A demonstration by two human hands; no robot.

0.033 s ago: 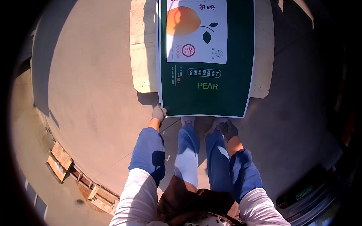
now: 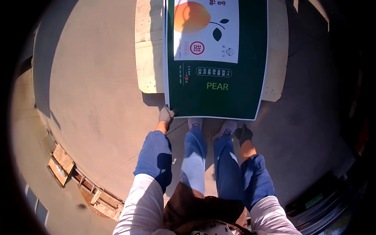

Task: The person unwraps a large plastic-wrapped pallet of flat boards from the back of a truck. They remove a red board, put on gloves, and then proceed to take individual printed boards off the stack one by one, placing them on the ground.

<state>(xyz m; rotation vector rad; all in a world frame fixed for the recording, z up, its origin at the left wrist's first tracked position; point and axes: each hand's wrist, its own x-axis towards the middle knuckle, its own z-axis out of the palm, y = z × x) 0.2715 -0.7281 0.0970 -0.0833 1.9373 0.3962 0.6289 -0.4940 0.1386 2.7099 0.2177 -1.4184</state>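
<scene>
"Head view, and straight to the sheet (image 2: 217, 64): green, white-edged, a big orange fruit on its white panel. Where's it lying?"

"Flat on the pale board (image 2: 150, 70), its near end sticking out past the wood toward the person, its far end cut off by the top of the view."

"And the left hand (image 2: 166, 114)?"

"Gloved, and right on the near left corner — fingers clamped on the sheet there!"

"Now the right hand (image 2: 244, 135)?"

"Just short of the near edge, by the right corner, apart from the sheet. Dark glove, in shade, fingers a little apart, close beside the right shoe (image 2: 228, 128)."

"Footing?"

"Legs in blue trousers (image 2: 194, 156) come straight up to the sheet, the left shoe (image 2: 195, 123) partly tucked under its near edge."

"And farther out?"

"Sun and shadow share the ground (image 2: 94, 102) — scrap wood (image 2: 60, 164) over at lower left, a small green plate (image 2: 314, 200) down at lower right."
</scene>
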